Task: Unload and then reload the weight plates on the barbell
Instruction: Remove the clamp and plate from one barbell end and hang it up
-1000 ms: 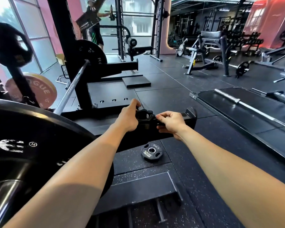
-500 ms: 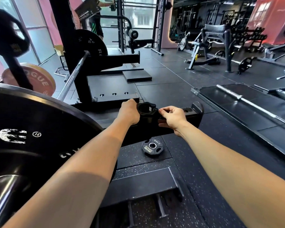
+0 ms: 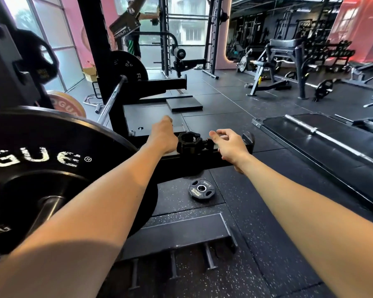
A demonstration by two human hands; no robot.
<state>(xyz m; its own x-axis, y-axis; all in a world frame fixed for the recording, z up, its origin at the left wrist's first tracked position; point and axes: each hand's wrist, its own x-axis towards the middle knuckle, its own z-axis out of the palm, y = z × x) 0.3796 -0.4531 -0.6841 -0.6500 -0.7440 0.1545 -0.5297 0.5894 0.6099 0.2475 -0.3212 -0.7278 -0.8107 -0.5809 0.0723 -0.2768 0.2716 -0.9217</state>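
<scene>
Black collar [image 3: 188, 141] held by left hand [image 3: 163, 137]; right hand [image 3: 229, 145] loose, just beside

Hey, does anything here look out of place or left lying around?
One thing: a small 2.5 kg plate lies flat on the floor below the hands, off any bar or rack, where someone could step on it.

We see a large black Rogue bumper plate [image 3: 52, 168] loaded upright on the barbell sleeve [image 3: 45, 209] at near left. A small black 2.5 kg plate [image 3: 201, 188] lies flat on the rubber floor.
</scene>
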